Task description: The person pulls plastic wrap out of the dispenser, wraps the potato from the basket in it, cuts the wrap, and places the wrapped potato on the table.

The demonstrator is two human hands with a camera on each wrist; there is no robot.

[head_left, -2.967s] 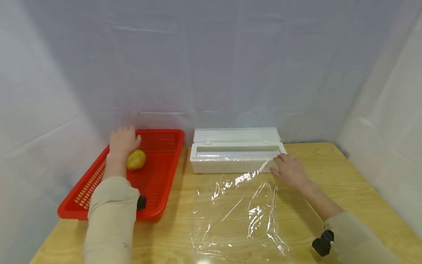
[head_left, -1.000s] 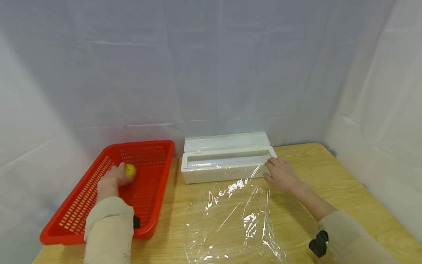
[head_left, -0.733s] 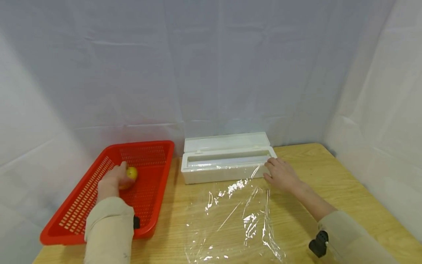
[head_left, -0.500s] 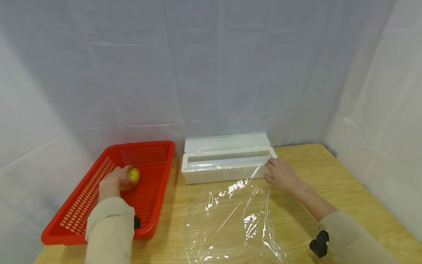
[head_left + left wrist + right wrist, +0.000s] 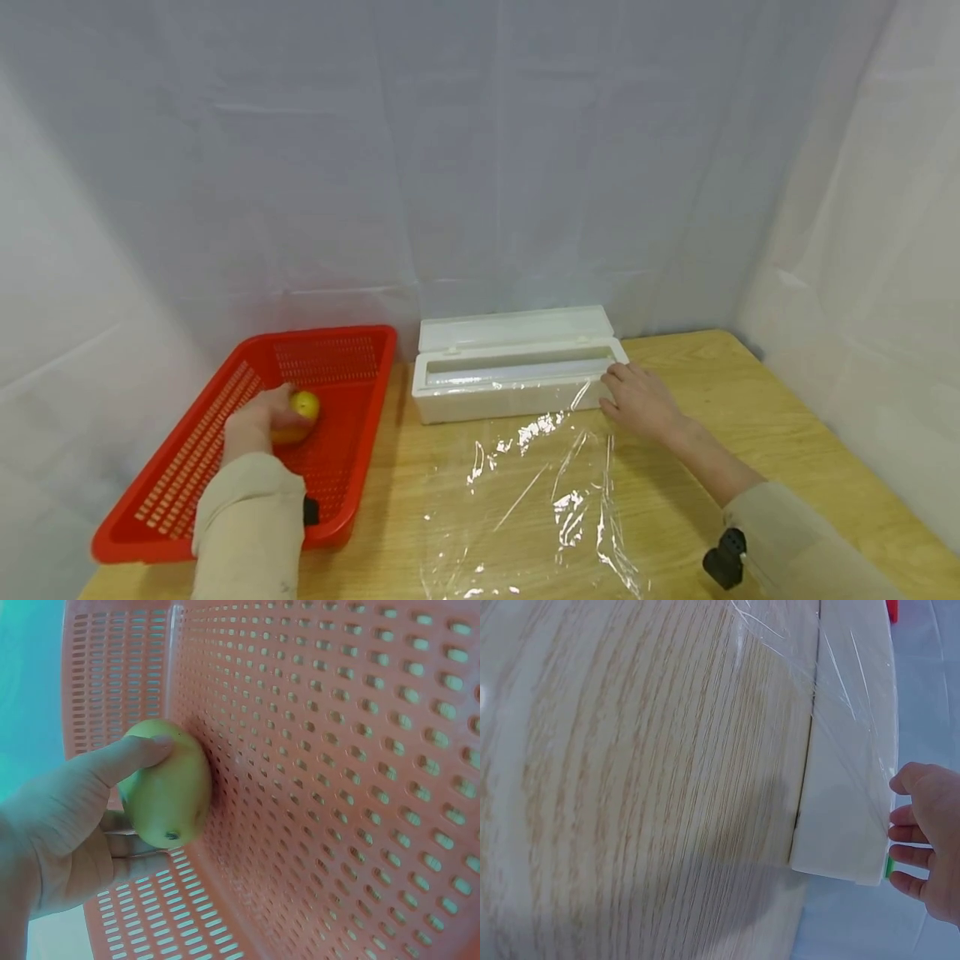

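In the red basket, my left hand (image 5: 82, 817) grips a yellow-green mango (image 5: 169, 787), thumb on top and fingers underneath. The mango (image 5: 303, 408) is partly covered by that hand in the head view and sits close over the basket floor. My right hand (image 5: 641, 400) holds the front right corner of a white cling film box (image 5: 487, 404), fingers over the rim and thumb at the front wall. Its lid stands open at the back, with the roll (image 5: 517, 372) inside. From the box, a sheet of clear cling film (image 5: 525, 500) spreads forward over the table.
The red basket (image 5: 365, 425) with slotted walls stands at the left of the wooden table (image 5: 720, 375). Pale sheeting (image 5: 495, 167) hangs behind and along both sides. Black wrist cameras sit on both sleeves (image 5: 251, 529).
My left hand has come down from the basket's far left rim and taken hold of the mango, which has shifted slightly right. My right hand stays at the box's corner.
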